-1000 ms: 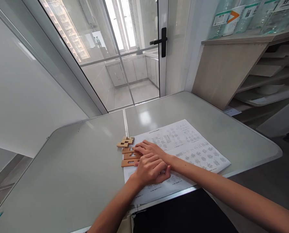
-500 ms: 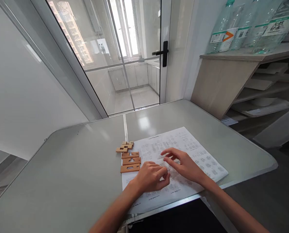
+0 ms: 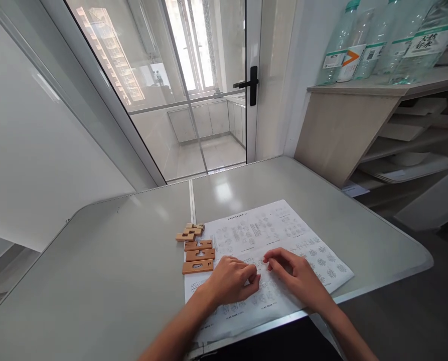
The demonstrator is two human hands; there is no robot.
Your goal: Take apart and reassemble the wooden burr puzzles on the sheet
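Note:
My left hand (image 3: 234, 282) lies on the lower middle of a large printed paper sheet (image 3: 242, 308), its fingers curled in toward the thumb. What those fingers hold, if anything, is hidden. Just to its right, above the same sheet, my right hand (image 3: 299, 276) has loosely bent fingers, with a gap between index finger and thumb and nothing visible in it. Beyond my left hand, several brown wooden puzzle pieces (image 3: 197, 266) with notches or slots and numbers lie in a row along the sheet's left edge. Lighter interlocking wooden pieces (image 3: 186, 236) lie behind them.
The grey table (image 3: 107, 271) has a metal joint strip (image 3: 192, 200) running away from me. A glass door with a black handle (image 3: 253, 85) stands behind it. On the right, a wooden shelf unit (image 3: 329, 125) carries several large clear bottles (image 3: 336, 60).
My right hand has moved down and right, away from my left hand, and its fingers have drawn closer together. My left hand stays curled on the sheet. The view has shifted slightly.

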